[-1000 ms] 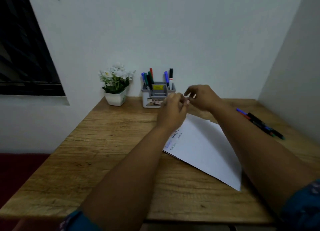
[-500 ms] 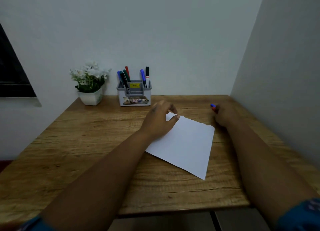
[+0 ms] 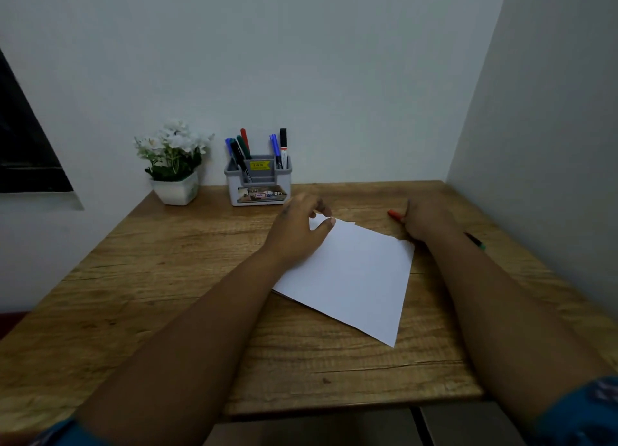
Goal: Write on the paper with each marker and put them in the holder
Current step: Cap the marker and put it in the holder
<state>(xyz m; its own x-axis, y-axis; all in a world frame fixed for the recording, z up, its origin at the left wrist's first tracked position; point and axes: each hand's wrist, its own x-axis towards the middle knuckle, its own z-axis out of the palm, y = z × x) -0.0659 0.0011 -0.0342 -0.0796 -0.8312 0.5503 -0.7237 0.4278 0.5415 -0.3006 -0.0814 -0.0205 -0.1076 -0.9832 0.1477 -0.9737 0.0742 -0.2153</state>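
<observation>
Right hand (image 3: 422,218) beside red marker (image 3: 394,214), flowerpot (image 3: 176,192) far.

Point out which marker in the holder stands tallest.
The black-capped marker with a white barrel, rightmost in the holder; its cap tops the red, green and blue ones.

Paper (image 3: 354,278) lies mid-table (image 3: 167,278); holder (image 3: 257,184) behind it, plant (image 3: 174,164) seemingly left of holder.

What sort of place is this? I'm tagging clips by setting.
Probably a home study corner: a wooden desk set into a wall corner, a marker holder, a potted flower plant and paper.
</observation>
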